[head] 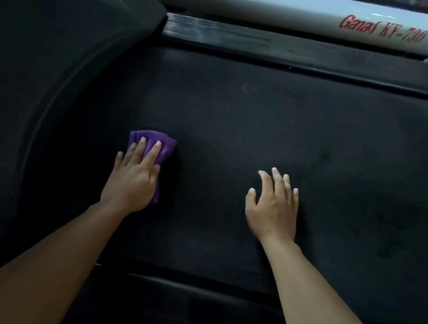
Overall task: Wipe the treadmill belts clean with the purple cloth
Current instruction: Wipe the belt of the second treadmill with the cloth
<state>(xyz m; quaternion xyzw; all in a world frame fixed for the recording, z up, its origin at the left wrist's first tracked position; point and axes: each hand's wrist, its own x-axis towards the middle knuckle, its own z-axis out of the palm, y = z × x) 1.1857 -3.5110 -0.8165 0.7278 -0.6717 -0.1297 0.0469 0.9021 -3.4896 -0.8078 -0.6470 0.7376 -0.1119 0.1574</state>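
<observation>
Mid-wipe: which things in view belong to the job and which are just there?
Job: purple cloth, treadmill belt, left hand pressing the cloth, right hand resting on the belt.
Not in use: white frame with red lettering, dark curved cover, far side rail.

Dim, slightly soft view. Daylight from the top glares on the white rail (255, 1); the black belt (264, 141) lies in shadow. Edges bow.

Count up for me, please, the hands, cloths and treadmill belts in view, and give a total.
Hands: 2 (left hand, right hand)
Cloths: 1 (purple cloth, under the left hand)
Belts: 1 (treadmill belt)
Total: 4
</observation>
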